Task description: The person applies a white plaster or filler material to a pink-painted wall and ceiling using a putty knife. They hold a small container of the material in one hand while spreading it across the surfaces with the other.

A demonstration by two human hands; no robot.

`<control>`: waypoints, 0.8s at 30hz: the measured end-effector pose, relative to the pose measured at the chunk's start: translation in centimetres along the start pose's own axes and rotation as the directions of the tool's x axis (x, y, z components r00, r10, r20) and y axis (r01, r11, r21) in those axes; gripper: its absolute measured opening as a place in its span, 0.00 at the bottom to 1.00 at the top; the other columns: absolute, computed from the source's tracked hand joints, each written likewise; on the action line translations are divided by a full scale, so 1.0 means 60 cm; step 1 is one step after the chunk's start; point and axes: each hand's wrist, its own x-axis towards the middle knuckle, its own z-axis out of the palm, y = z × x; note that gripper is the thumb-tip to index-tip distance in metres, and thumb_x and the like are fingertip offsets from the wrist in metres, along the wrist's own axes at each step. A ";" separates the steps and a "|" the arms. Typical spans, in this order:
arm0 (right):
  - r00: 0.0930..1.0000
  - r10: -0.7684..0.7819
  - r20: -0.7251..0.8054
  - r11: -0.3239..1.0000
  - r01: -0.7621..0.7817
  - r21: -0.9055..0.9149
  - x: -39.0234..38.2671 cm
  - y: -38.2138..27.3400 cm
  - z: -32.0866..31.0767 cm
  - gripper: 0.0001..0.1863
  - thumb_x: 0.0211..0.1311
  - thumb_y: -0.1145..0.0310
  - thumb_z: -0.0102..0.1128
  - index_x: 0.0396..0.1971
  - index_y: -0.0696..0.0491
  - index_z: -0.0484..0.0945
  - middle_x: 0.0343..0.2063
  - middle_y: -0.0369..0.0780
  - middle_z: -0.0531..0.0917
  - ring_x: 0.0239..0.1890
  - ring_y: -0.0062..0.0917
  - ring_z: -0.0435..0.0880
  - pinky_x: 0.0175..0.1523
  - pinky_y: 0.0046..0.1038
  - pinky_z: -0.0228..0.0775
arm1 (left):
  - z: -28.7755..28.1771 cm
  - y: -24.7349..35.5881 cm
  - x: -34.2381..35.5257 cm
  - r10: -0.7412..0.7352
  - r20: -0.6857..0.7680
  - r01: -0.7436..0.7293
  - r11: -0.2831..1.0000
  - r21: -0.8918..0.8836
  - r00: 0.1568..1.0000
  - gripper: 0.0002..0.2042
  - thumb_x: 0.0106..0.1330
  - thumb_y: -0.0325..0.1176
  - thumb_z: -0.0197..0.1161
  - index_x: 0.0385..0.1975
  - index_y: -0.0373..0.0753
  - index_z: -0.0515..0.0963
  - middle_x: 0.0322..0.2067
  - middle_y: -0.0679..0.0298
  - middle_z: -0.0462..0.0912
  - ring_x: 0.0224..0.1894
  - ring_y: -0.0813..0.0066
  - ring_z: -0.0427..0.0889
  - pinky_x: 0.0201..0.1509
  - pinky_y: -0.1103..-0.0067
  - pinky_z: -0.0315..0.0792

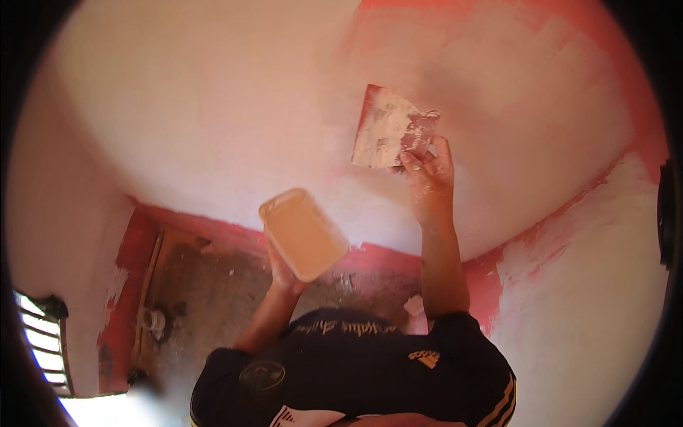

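My left hand is closed round the underside and edge of a shallow rectangular tray, its face covered in pale, cream-coloured filler. Most of those fingers are hidden behind the tray. Higher up and to the right, my right hand pinches a broad flat filling knife between thumb and fingers. Pale filler is smeared over its reddish blade. The knife is in front of the wall, which carries a whitish coat; whether the blade touches it I cannot tell.
Red paint shows at the upper right, along the wall's foot and at the corners. A second wall stands close on the right. The dirty floor holds scraps and a small round object. A barred window is at lower left.
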 end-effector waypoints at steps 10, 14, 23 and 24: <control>0.851 -0.355 0.386 0.782 0.497 -0.376 -0.141 0.053 -0.254 0.17 0.47 0.93 0.51 0.35 0.61 0.81 0.43 0.48 0.87 0.54 0.42 0.81 0.57 0.35 0.76 | 0.050 -0.202 0.066 -0.080 0.135 0.101 0.982 -0.160 0.988 0.31 0.75 0.62 0.41 0.67 0.46 0.65 0.60 0.64 0.74 0.61 0.65 0.75 0.63 0.65 0.73; 0.866 -0.230 0.445 0.731 0.455 -0.508 -0.180 0.061 -0.392 0.11 0.52 0.89 0.55 0.33 0.61 0.81 0.42 0.48 0.87 0.54 0.41 0.81 0.55 0.36 0.77 | 0.077 -0.332 0.072 -0.126 0.048 0.134 0.965 -0.227 0.991 0.35 0.73 0.66 0.39 0.68 0.46 0.63 0.62 0.63 0.72 0.63 0.65 0.73 0.66 0.63 0.70; 0.984 -0.035 -0.174 0.892 -0.048 -0.450 -0.196 -0.057 -0.673 0.21 0.66 0.83 0.55 0.59 0.67 0.70 0.47 0.45 0.83 0.44 0.21 0.82 0.49 0.25 0.76 | 0.142 -0.634 0.078 -0.261 0.150 0.295 0.905 -0.307 0.954 0.40 0.68 0.73 0.39 0.69 0.47 0.62 0.62 0.62 0.72 0.60 0.61 0.76 0.61 0.58 0.76; 0.983 -0.044 -0.179 0.892 -0.042 -0.451 -0.194 -0.070 -0.692 0.21 0.66 0.83 0.55 0.59 0.67 0.70 0.47 0.45 0.83 0.44 0.21 0.82 0.49 0.25 0.76 | 0.148 -0.668 0.078 -0.298 0.148 0.332 0.874 -0.356 0.943 0.41 0.67 0.74 0.38 0.69 0.47 0.62 0.62 0.62 0.72 0.61 0.60 0.76 0.61 0.58 0.75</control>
